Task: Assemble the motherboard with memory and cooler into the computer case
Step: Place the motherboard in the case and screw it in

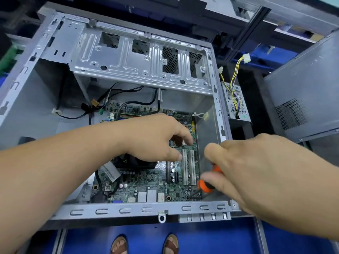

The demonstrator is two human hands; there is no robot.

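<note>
The green printed-circuit motherboard point(146, 182) lies flat on the floor of the open grey sheet-metal computer case point(117, 210), which rests on its side so the board can be reached from above. The right hand point(256, 173) is curled round an orange-and-black-handled screwdriver point(208, 184), its tip angled down to the board's near right corner, probably to drive a mounting screw there. The left hand point(156, 138) hangs over the board with fingers loosely bent, its fingertips down near the white expansion slots point(189, 169), holding nothing, seemingly steadying the board. The black cooler fan point(132, 161) sits partly hidden beneath that hand.
</note>
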